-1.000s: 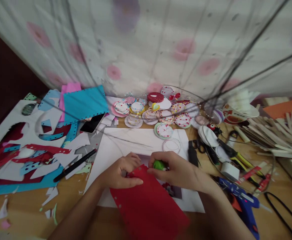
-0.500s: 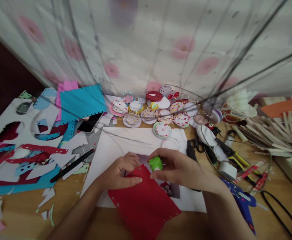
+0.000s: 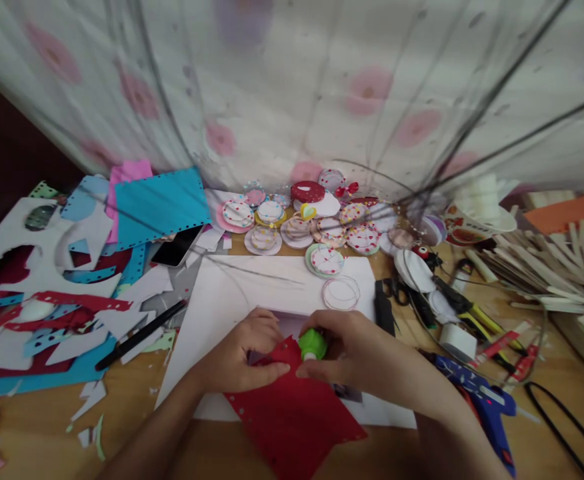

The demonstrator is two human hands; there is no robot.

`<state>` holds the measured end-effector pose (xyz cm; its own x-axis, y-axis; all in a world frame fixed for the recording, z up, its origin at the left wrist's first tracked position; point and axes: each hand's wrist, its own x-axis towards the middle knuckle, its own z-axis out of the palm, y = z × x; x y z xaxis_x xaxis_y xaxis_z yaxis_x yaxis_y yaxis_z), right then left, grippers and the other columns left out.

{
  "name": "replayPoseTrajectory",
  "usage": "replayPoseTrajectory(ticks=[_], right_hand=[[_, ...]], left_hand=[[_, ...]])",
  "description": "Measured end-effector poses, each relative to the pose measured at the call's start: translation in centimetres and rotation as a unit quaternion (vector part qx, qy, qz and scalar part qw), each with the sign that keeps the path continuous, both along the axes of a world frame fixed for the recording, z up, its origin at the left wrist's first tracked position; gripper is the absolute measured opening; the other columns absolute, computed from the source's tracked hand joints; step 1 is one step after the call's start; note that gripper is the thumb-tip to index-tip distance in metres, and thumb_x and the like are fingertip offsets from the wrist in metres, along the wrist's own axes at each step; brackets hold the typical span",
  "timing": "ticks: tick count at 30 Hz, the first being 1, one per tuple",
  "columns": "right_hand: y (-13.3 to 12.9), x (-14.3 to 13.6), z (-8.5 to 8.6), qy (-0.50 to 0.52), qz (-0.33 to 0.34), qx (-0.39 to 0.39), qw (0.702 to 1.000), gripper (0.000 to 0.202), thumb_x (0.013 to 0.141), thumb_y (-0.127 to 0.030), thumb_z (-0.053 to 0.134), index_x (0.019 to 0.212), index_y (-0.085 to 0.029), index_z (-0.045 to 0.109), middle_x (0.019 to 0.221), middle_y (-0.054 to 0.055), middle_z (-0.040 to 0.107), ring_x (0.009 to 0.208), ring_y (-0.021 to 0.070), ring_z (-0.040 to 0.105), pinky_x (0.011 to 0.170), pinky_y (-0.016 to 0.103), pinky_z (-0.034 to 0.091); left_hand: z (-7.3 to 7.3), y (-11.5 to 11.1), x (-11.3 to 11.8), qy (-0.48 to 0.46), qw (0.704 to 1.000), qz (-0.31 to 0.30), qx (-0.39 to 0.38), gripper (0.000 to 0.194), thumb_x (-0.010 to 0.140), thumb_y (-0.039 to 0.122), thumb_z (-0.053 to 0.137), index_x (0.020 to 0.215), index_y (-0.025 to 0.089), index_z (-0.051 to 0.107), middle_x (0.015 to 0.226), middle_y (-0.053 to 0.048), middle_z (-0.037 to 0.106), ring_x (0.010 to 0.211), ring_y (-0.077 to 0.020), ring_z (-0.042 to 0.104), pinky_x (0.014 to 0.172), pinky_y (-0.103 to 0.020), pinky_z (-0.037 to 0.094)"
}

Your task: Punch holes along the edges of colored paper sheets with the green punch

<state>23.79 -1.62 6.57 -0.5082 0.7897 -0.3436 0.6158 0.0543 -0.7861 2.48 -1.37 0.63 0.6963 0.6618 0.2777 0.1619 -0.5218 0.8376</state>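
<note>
A sheet of red paper [image 3: 299, 417] with small holes along its edges hangs tilted in front of me. My left hand [image 3: 252, 350] pinches its upper left part between thumb and fingers. In my right hand [image 3: 345, 347] is a small green and white paper punch [image 3: 313, 345], gripped by thumb and fingertips at the paper's upper corner. Whether the punch has the paper's edge inside it I cannot make out. Below both hands lies a white sheet [image 3: 212, 293] with a shallow open box [image 3: 289, 322], mostly covered by the hands and the red paper.
Several decorated paper discs [image 3: 325, 259] stand behind the white sheet. Paper scraps [image 3: 97, 327], a black pen [image 3: 142, 333] and a phone [image 3: 177, 247] are at left. At right lie scissors [image 3: 396, 291], pliers [image 3: 472, 313], a blue glue gun [image 3: 487, 400] and wooden sticks [image 3: 562, 267].
Both hands, with the red paper and the punch, have shifted slightly down in the view. The punch has tilted a little and stays at the paper's upper corner.
</note>
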Motion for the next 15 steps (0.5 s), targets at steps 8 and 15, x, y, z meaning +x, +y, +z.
replayPoseTrajectory(ticks=[8,15], right_hand=[[0.15,-0.18,0.07,-0.024,0.008,0.012,1.000,0.012,0.074,-0.026,0.066,0.079,-0.017,0.061,0.068,0.000,0.060,0.059,0.0121,0.049,0.050,0.022,0.033],[0.11,-0.29,0.19,0.011,0.008,-0.004,1.000,0.015,0.078,-0.031,0.066,0.085,-0.018,0.063,0.069,0.000,0.060,0.061,0.0134,0.051,0.051,0.022,0.035]], left_hand=[[-0.05,0.06,-0.16,-0.001,1.000,0.005,-0.015,0.033,0.081,0.020,0.059,0.054,0.019,0.041,0.056,0.003,0.049,0.064,-0.0135,0.050,0.088,-0.034,0.039],[0.31,0.20,-0.03,-0.016,1.000,-0.013,-0.021,0.018,0.083,0.020,0.058,0.065,0.018,0.058,0.063,0.000,0.062,0.067,-0.0151,0.058,0.088,-0.036,0.039]])
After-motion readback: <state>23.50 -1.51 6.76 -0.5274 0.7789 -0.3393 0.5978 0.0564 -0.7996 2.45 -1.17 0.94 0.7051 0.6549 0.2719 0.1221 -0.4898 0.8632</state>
